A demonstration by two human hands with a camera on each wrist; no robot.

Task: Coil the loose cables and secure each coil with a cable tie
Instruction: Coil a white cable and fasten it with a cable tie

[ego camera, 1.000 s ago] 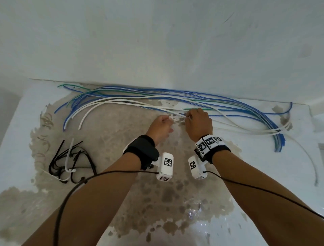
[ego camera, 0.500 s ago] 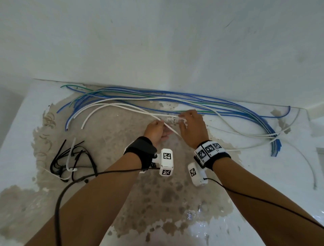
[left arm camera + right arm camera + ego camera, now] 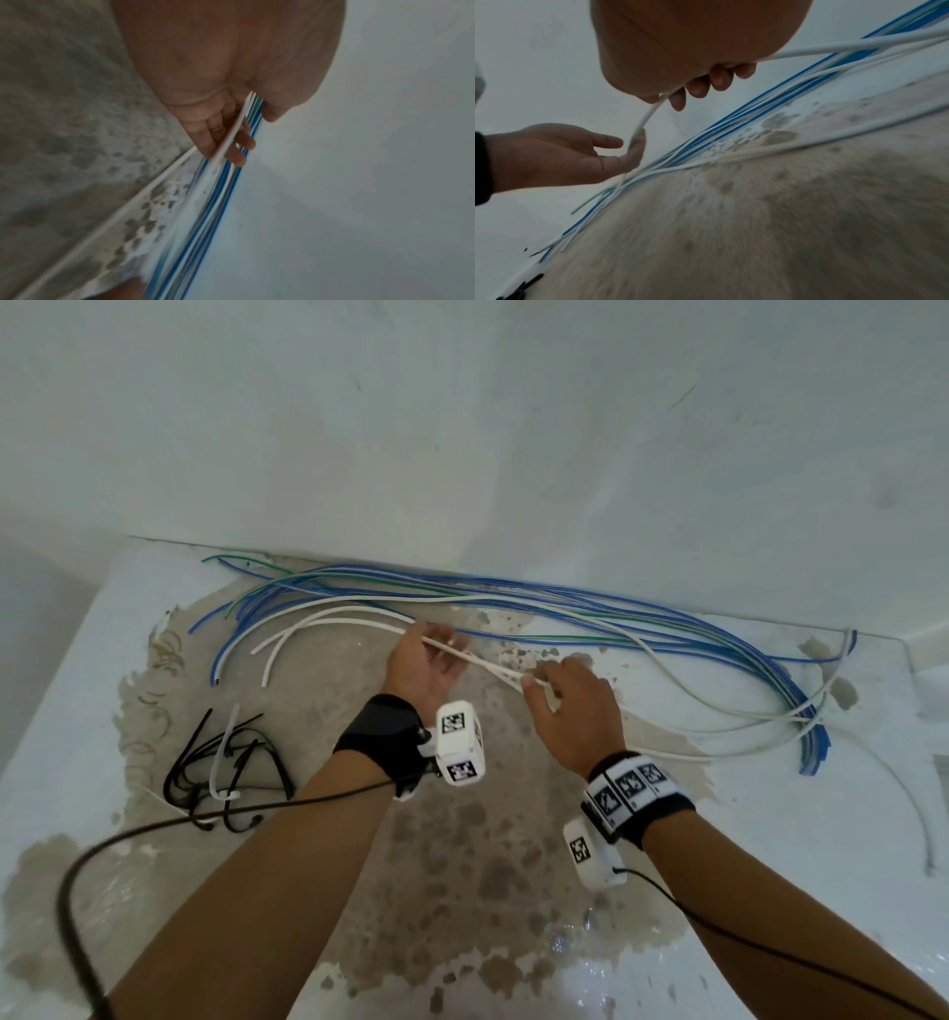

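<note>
Head view: right hand point(image 3: 575, 706) pinched a white cable point(image 3: 482, 660), left hand point(image 3: 426, 660) at nine o'clock lay wide beneath, probably to guide coiling.

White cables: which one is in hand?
The white cable lifted between both hands: right hand pinches it, left hand supports it. Others lie flat.

Black wristbands point(image 3: 379, 737) (white tagged cameras).

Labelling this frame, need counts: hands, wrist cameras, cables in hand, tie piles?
Hands: 2, left hand and right hand
Wrist cameras: 2, left camera and right camera
Cables in hand: 1, white cable
Tie piles: 1, tie pile
Total: 6
</note>
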